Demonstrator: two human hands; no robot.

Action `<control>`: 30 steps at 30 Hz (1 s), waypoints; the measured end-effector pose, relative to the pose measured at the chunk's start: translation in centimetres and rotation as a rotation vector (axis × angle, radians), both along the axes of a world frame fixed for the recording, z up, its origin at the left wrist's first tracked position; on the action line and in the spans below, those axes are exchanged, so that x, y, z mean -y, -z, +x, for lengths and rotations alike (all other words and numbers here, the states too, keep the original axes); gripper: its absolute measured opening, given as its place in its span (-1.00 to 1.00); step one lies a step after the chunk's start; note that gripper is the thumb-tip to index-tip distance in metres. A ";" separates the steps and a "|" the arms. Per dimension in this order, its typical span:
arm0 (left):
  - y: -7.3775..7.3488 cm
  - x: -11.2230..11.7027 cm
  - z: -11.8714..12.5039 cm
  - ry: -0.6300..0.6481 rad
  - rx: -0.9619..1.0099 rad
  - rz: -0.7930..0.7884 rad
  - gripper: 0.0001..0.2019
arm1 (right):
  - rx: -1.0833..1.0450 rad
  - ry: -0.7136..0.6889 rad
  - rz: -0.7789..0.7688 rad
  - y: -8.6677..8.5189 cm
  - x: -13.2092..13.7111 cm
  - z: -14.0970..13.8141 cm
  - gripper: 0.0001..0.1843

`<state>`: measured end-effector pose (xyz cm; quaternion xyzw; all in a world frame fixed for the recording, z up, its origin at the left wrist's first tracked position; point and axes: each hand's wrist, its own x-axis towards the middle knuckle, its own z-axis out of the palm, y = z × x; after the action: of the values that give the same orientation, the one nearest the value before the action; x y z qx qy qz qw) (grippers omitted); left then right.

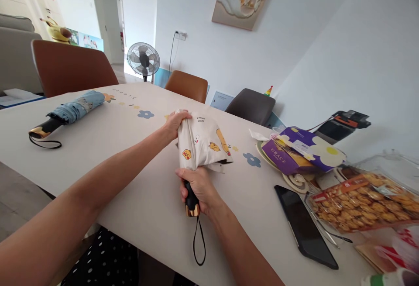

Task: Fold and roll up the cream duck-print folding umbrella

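A cream folding umbrella [206, 142] with yellow cartoon prints is between my hands above the table, its canopy collapsed but one panel flaring loose to the right. My left hand [176, 124] pinches the fabric near the far end. Around the top of the black handle, where the canopy begins, my right hand [199, 185] is closed. The handle ends in a gold cap, and a black wrist strap [199, 242] dangles below it. Off to the left lies a blue folded umbrella [78, 108], with a similar black and gold handle pointing toward me.
A black phone [304, 225], glasses [327, 227], a purple box [294, 150] and a clear tub of cookies [366, 198] crowd the right side of the white table [131, 198]. Chairs [75, 65] stand along the far edges, and a fan [143, 59] is behind.
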<state>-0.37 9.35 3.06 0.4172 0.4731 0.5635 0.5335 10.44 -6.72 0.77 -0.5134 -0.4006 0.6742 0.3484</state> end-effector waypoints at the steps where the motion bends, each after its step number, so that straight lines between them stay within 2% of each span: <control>1: 1.1 -0.3 -0.1 -0.040 -0.065 -0.022 -0.71 | -0.002 -0.008 -0.045 0.1 -0.1 0.0 -0.73; 3: 2.8 -0.8 -0.3 -0.061 -0.160 -0.066 -0.73 | -0.027 -0.003 -0.132 0.1 -0.2 0.0 -0.73; 5: 3.5 -1.0 -0.5 -0.075 -0.238 -0.067 -0.75 | -0.081 0.028 -0.184 0.1 -0.4 0.1 -0.74; 7: 3.1 -0.8 -0.4 -0.119 -0.412 0.048 -0.77 | -0.144 0.054 -0.207 0.0 -0.5 0.2 -0.76; 10: 1.4 0.9 1.0 -0.093 -0.750 0.365 -0.81 | -0.188 0.063 -0.232 -0.2 -0.7 0.3 -0.77; 12: 0.2 2.6 2.5 0.067 -0.854 0.514 -0.79 | -0.185 0.064 -0.236 -0.3 -0.7 0.3 -0.78; 14: -0.5 4.1 4.4 0.289 -0.897 0.585 -0.75 | -0.181 0.062 -0.232 -0.4 -0.6 0.3 -0.80; 16: -0.7 4.7 6.4 0.503 -0.941 0.601 -0.70 | -0.181 0.054 -0.231 -0.5 -0.6 0.4 -0.82; 18: -0.4 4.3 8.3 0.643 -0.942 0.592 -0.66 | -0.186 0.045 -0.227 -0.4 -0.6 0.5 -0.82; 21: 0.2 2.7 10.7 0.764 -0.933 0.551 -0.66 | -0.206 0.033 -0.225 -0.1 -0.6 0.7 -0.81; 25: 1.0 1.0 12.2 0.914 -1.139 0.519 -0.69 | -0.246 0.012 -0.219 0.5 -0.8 0.8 -0.81; 28: 1.3 0.6 12.2 0.903 -1.141 0.532 -0.75 | -0.284 0.003 -0.206 1.0 -1.0 0.9 -0.81; 30: 1.0 0.7 11.8 0.891 -1.098 0.545 -0.80 | -0.298 0.006 -0.199 1.1 -1.0 0.9 -0.81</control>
<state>11.48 8.66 2.10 0.9067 0.3014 0.1033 0.2765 11.33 -5.71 -0.30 -0.4408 -0.2742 0.7782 0.3535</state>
